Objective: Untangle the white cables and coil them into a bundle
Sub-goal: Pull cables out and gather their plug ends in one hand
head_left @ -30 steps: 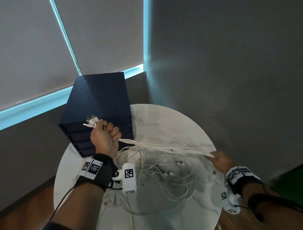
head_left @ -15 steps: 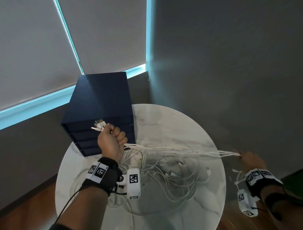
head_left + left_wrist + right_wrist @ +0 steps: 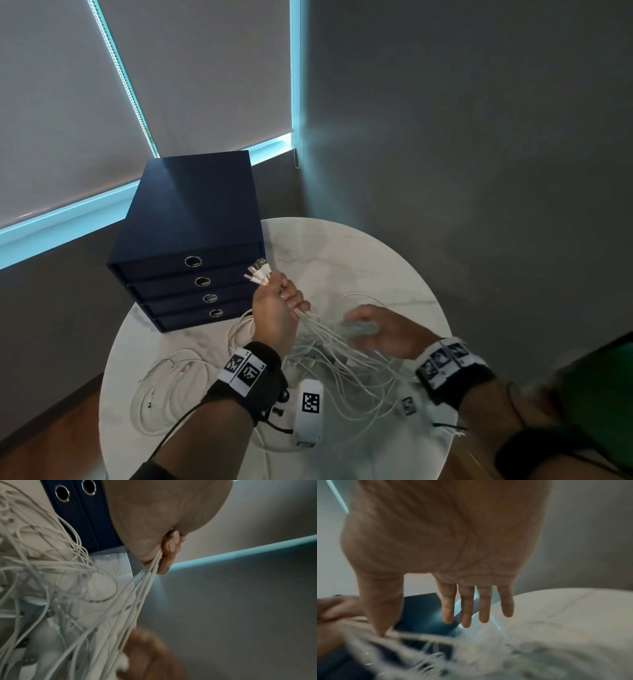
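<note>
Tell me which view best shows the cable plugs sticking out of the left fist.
The head view: the cable plugs fan out clearly above the left hand, which grips the white cables. The left wrist view shows only cables leaving the fist; the palm hides the plugs. The right wrist view is blurred and shows no plugs.

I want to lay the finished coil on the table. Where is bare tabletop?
Bare marble lies at the far right of the table, between the drawer box and the rim. The white cables crowd the middle; loose loops cover the near left.

right hand (image 3: 383, 330) back beside left, fingers spread
</note>
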Demonstrator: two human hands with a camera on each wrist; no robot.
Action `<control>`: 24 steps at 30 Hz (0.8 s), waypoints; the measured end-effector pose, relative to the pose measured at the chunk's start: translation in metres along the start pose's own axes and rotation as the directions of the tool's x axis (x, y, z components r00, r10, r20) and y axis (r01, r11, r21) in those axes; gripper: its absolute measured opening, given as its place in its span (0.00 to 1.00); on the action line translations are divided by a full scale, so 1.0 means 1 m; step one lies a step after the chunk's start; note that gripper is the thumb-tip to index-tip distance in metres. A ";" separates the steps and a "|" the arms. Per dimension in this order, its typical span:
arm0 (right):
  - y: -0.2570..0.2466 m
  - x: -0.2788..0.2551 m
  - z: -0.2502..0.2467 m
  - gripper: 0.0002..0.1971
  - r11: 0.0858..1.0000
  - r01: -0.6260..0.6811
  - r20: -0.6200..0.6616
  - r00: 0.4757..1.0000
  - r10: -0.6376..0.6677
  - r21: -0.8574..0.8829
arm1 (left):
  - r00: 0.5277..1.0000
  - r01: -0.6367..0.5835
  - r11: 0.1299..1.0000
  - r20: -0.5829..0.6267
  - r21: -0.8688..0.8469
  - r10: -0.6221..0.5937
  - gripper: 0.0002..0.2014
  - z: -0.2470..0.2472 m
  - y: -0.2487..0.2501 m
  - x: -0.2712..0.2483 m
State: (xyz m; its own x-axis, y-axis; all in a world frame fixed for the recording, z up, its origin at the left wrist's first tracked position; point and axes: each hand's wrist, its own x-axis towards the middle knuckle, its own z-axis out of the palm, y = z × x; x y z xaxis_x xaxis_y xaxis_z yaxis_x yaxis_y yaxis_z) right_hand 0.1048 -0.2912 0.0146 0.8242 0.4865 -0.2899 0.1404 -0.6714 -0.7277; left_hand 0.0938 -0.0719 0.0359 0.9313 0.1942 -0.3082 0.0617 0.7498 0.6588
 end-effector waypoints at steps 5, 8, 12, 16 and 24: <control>-0.064 0.023 0.055 0.12 0.992 0.062 -0.075 0.996 -0.054 0.108 | 1.000 -0.014 0.999 -0.019 0.034 0.014 0.17 0.011 -0.005 -0.007; -0.064 0.026 0.069 0.17 0.995 0.090 -0.140 0.987 -0.084 0.043 | 0.996 -0.082 0.987 -0.034 0.136 0.087 0.10 0.000 0.007 -0.005; -0.064 0.027 0.069 0.18 0.995 0.098 -0.073 0.992 -0.098 -0.009 | 0.981 -0.186 0.966 -0.023 0.179 0.193 0.06 -0.020 0.020 -0.006; -0.058 0.026 0.068 0.20 0.993 0.107 -0.015 0.994 -0.107 -0.043 | 0.941 -0.302 0.910 -0.066 0.284 0.333 0.14 -0.033 0.027 -0.001; -0.065 0.023 0.070 0.17 0.995 0.099 0.018 0.995 -0.099 0.009 | 0.880 -0.404 0.823 -0.077 0.399 0.469 0.15 -0.030 0.022 -0.004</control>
State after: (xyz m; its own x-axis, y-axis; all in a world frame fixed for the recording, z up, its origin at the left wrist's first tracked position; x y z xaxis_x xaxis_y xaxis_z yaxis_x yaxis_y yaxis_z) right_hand 0.0763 -0.1973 0.0115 0.7962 0.5607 -0.2274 0.2166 -0.6150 -0.7582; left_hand 0.0810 -0.0371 0.0310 0.8205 0.5714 -0.0149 -0.1826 0.2867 0.9405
